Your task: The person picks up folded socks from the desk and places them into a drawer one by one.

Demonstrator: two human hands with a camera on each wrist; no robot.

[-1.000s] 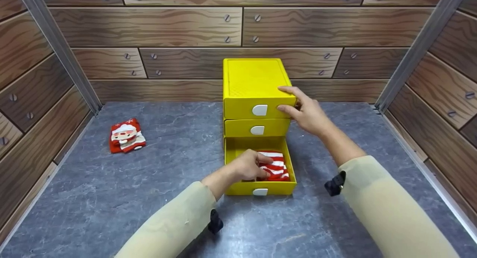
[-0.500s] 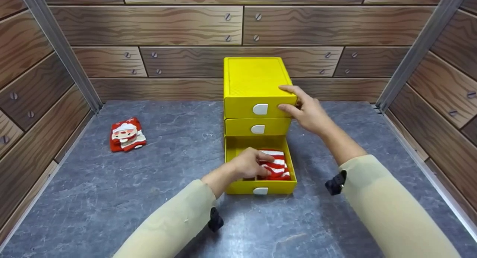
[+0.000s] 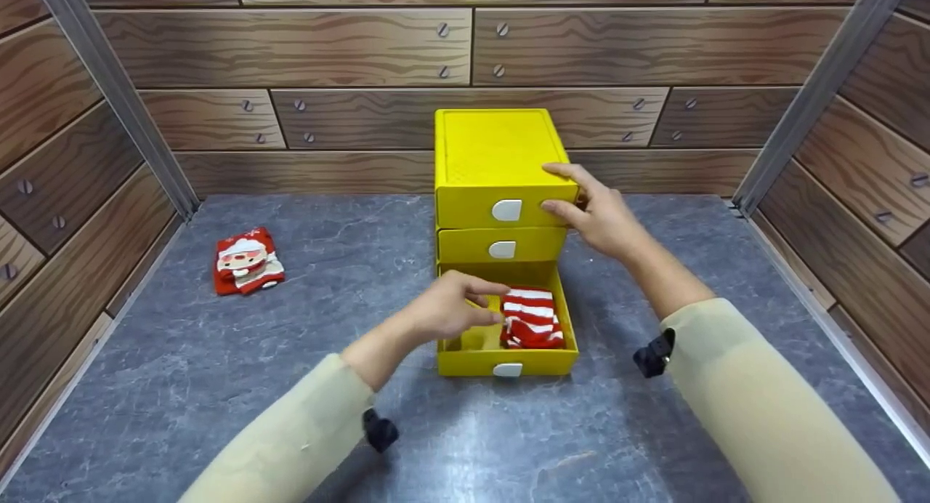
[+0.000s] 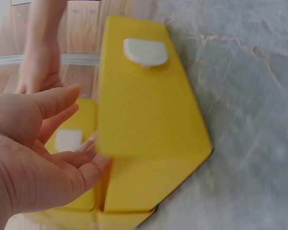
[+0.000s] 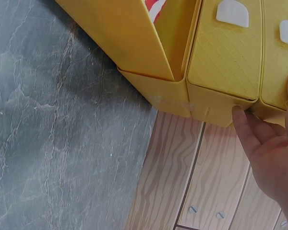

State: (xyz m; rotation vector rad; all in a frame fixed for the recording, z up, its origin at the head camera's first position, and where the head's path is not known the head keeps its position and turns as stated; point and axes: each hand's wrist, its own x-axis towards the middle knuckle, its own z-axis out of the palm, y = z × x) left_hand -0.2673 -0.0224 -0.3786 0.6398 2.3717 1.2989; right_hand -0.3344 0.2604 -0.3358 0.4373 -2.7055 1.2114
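Observation:
A yellow three-drawer unit (image 3: 501, 150) stands on the grey surface, its bottom drawer (image 3: 465, 361) pulled out. In that drawer, on the right side, lies a folded red-and-white striped sock (image 3: 532, 318). My left hand (image 3: 447, 307) hovers over the drawer's left part, just left of the sock, fingers loosely spread and holding nothing. My right hand (image 3: 599, 216) grips the unit's upper right front corner, thumb on the top drawer's front and a finger on the top; the right wrist view shows fingers (image 5: 247, 129) against its side.
A folded red sock with a Santa face (image 3: 248, 262) lies on the grey surface (image 3: 349, 270) at the left. Wood-patterned walls (image 3: 363, 49) enclose the back and both sides. Upper drawers with white pull tabs (image 3: 503, 250) are closed.
My left hand has let go of the striped sock and drawn back to the left and slightly up. The sock stays in the drawer. My right hand keeps its place on the unit.

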